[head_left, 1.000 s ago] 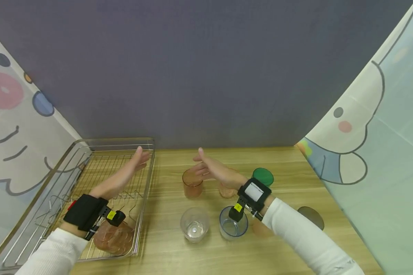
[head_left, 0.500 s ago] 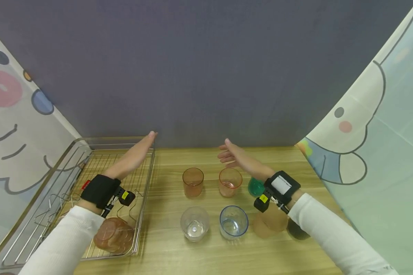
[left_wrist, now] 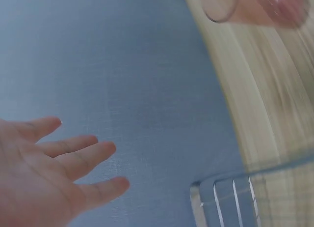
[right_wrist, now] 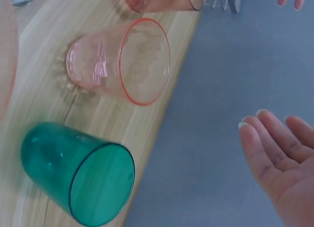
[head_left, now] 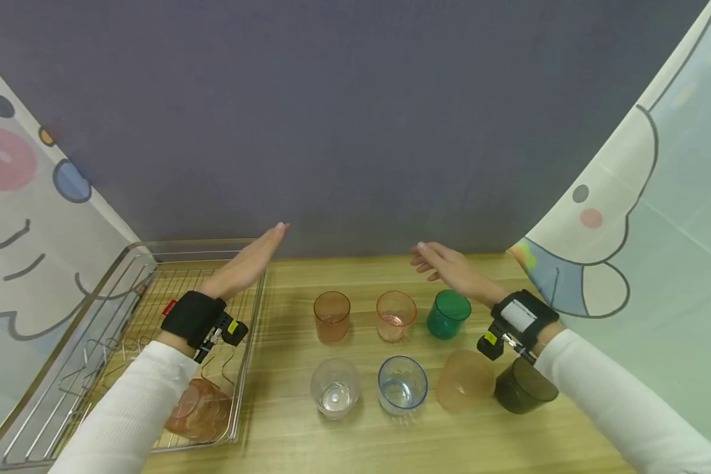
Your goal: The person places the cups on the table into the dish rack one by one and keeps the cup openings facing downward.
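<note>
My left hand (head_left: 250, 263) is held up over the back right corner of the wire dish rack (head_left: 251, 342), its fingers straight and holding nothing. My right hand (head_left: 450, 266), also without anything in it, hovers behind the green cup (head_left: 448, 314) with fingers loosely extended. A pink cup with a red rim (head_left: 395, 316) and an amber cup (head_left: 332, 317) stand in the back row beside the green one. In front of them are a clear cup (head_left: 335, 388), a blue-rimmed cup (head_left: 402, 385), a peach cup (head_left: 465, 380) and a dark grey cup (head_left: 524, 386).
Inside the rack's near right corner lies a pinkish-brown glass vessel (head_left: 200, 409), partly behind my left sleeve. The wooden table (head_left: 343, 447) ends at a grey back panel (head_left: 355, 131). Cartoon-printed side panels (head_left: 598, 217) rise at both sides.
Both hands have moved right and spread a little apart. The right hand has left the area over the pink and green cups, which now show fully. The cups stay where they were.
</note>
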Demonstrator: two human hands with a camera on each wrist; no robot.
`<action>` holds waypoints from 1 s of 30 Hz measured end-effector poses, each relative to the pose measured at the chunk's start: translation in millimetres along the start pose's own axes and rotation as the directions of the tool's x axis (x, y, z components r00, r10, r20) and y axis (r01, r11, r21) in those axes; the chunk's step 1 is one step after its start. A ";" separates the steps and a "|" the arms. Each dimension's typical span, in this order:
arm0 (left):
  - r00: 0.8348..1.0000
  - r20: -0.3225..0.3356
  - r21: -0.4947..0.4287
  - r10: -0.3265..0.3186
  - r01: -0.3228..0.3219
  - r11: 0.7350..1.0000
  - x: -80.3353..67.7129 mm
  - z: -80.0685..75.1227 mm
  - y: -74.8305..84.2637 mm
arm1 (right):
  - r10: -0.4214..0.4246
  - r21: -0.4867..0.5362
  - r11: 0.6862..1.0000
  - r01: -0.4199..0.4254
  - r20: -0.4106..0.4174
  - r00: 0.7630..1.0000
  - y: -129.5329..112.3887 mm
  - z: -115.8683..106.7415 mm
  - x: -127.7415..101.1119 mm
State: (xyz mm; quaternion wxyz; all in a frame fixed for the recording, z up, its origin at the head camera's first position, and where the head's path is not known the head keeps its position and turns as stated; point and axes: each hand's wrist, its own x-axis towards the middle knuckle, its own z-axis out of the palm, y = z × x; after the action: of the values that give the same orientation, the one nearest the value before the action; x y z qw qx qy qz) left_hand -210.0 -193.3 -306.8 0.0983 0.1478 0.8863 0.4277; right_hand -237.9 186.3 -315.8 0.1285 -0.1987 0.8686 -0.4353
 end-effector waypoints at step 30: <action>0.987 0.042 0.706 0.153 -0.138 0.695 3.0 31.0 -2.4 | 0.220 -0.707 0.703 -0.080 0.109 0.969 59.5 -62.6 -78.6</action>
State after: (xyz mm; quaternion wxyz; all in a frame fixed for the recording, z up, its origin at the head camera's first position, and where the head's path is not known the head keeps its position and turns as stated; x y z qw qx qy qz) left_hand -204.0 -171.1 -327.9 -0.0089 0.2393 0.9688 0.0641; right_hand -206.8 298.6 -323.1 0.1596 -0.2001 0.9657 -0.0437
